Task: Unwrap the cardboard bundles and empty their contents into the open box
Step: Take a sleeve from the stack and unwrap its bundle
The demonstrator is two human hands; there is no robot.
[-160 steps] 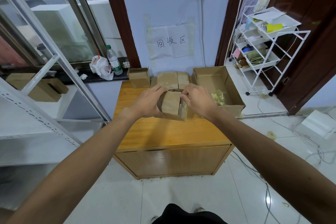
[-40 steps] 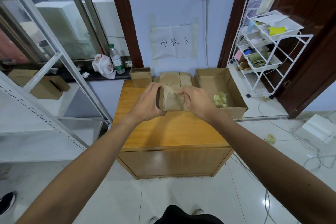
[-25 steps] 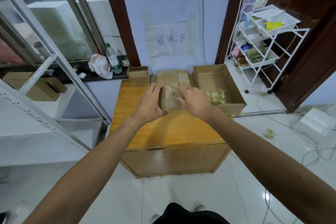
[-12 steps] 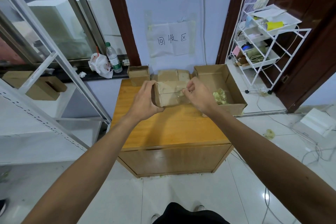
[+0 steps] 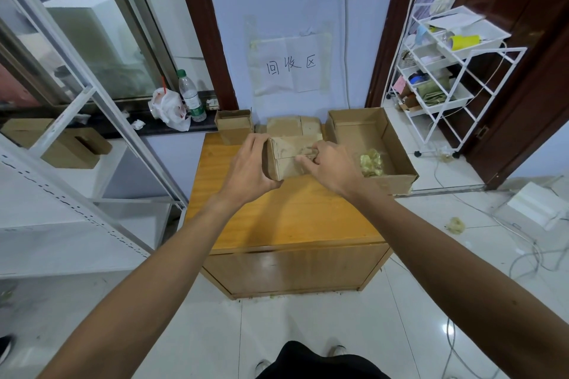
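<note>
A brown cardboard bundle [image 5: 284, 158] is held above the wooden cabinet top [image 5: 277, 215]. My left hand [image 5: 251, 168] grips its left end. My right hand [image 5: 329, 168] pinches a strip of clear tape on the bundle's top front. The open cardboard box [image 5: 389, 144] stands at the cabinet's right rear, with yellowish filling [image 5: 371, 161] in its near part. More taped cardboard bundles [image 5: 292, 125] lie against the wall behind the held one.
A small open carton [image 5: 234, 126] stands at the cabinet's back left. A water bottle [image 5: 191, 97] and a white bag [image 5: 167, 108] are on the dark sill at left. A white wire rack [image 5: 443, 77] stands at right; cables lie on the floor.
The bundle has been turned so its long side faces me and lifted slightly. My right hand has shifted from the bundle's right side to pinching the tape on top.
</note>
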